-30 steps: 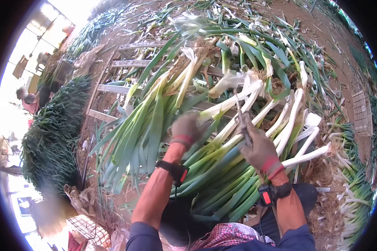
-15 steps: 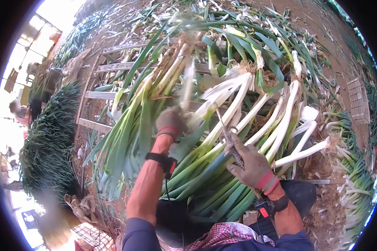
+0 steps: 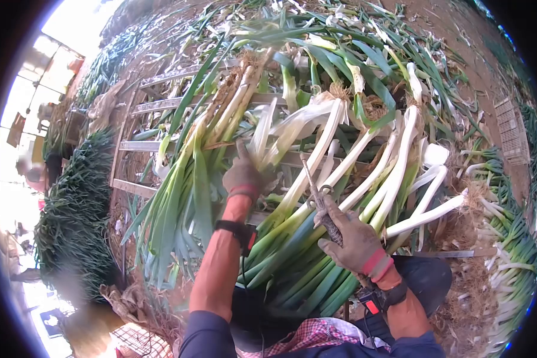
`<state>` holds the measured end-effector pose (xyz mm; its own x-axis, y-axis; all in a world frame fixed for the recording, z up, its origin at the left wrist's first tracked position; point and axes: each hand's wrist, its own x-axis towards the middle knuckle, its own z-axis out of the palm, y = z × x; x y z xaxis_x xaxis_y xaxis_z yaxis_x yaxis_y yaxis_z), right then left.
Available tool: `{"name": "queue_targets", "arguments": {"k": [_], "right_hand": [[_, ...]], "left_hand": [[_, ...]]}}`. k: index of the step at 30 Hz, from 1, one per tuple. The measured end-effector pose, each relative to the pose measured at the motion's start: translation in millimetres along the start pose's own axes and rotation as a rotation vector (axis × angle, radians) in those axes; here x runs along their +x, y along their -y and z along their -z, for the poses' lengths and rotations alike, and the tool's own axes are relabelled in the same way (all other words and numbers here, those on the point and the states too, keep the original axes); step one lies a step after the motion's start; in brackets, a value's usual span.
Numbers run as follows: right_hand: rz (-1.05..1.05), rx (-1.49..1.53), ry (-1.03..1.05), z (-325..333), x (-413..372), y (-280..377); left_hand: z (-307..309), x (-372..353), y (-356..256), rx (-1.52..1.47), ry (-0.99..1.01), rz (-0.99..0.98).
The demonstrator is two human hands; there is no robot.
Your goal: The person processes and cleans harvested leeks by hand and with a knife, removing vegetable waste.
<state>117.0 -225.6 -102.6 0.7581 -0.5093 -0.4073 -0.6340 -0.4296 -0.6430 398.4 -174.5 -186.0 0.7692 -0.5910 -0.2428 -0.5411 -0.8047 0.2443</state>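
Observation:
Long green onions [image 3: 394,167] lie across a slatted frame before me, white stalks and roots away from me. My left hand [image 3: 244,176], gloved, is over them with one finger stretched forward and the thumb side apart. Close by its fingertips stands a loose white onion sheath [image 3: 262,134]; I see no firm hold on it. A browner onion bunch [image 3: 232,101] lies left of that hand. My right hand [image 3: 355,238], also gloved, is wrapped around an air blow gun [image 3: 328,221] with a thin metal nozzle and a wrapped grip. The nozzle points forward over the white stalks.
The metal-slatted frame [image 3: 140,145] extends to the left. A big stack of green onions [image 3: 77,221] stands farther left, and a row of white-stalked onions [image 3: 510,268] lines the right. A plastic crate [image 3: 511,134] lies at the right. Leaf scraps cover the ground ahead.
My left hand has stretched a finger forward. The blurred white strip beyond it now shows as a still sheath. My right hand keeps the blow gun, shifted slightly lower in view.

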Motion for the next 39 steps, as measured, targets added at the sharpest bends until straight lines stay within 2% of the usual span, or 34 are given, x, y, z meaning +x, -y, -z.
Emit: {"name": "queue_targets", "arguments": {"k": [3,6,10,13,16,20,24,27,28,29,31,32,34,36,38,39], "right_hand": [[0.060,0.055,-0.029,-8,1,-11],[0.011,0.002,0.000,0,-2,-2],[0.052,0.058,0.014,-10,-4,-12],[0.083,0.061,0.024,-15,-4,-20],[0.064,0.004,0.049,-12,-6,-15],[0.080,-0.010,0.035,-13,-10,-17],[0.093,0.047,0.033,-7,-12,-18],[0.105,0.038,0.026,3,-16,-17],[0.111,0.081,0.009,6,-16,-16],[0.113,0.125,-0.007,8,-17,-16],[0.142,0.194,-0.054,15,-18,-14],[0.170,0.222,-0.089,19,-19,-13],[0.158,0.236,-0.118,24,-19,-13],[0.202,0.265,-0.158,23,-14,-19],[0.167,0.244,-0.142,20,-12,-23],[0.172,0.239,-0.145,19,-14,-23]], "left_hand": [[3,20,-4,0.047,0.181,0.043],[-12,29,10,0.078,0.011,0.017],[-7,26,27,0.081,-0.067,0.042],[-11,20,25,0.090,-0.304,0.094],[-6,35,18,0.174,-0.063,0.146],[7,50,22,0.102,-0.031,0.160],[27,38,20,-0.115,0.191,0.100],[48,47,2,-0.076,0.307,0.042],[55,80,10,-0.077,0.242,-0.046],[85,103,7,-0.304,0.202,-0.166],[176,126,-48,-0.629,-0.003,-0.203],[227,128,-74,-0.682,0.016,-0.193],[267,100,-88,-0.966,-0.065,-0.633],[251,144,-32,-0.645,-0.247,-0.571],[202,165,26,-0.511,-0.300,-0.331],[178,147,49,-0.526,-0.259,-0.180]]}}
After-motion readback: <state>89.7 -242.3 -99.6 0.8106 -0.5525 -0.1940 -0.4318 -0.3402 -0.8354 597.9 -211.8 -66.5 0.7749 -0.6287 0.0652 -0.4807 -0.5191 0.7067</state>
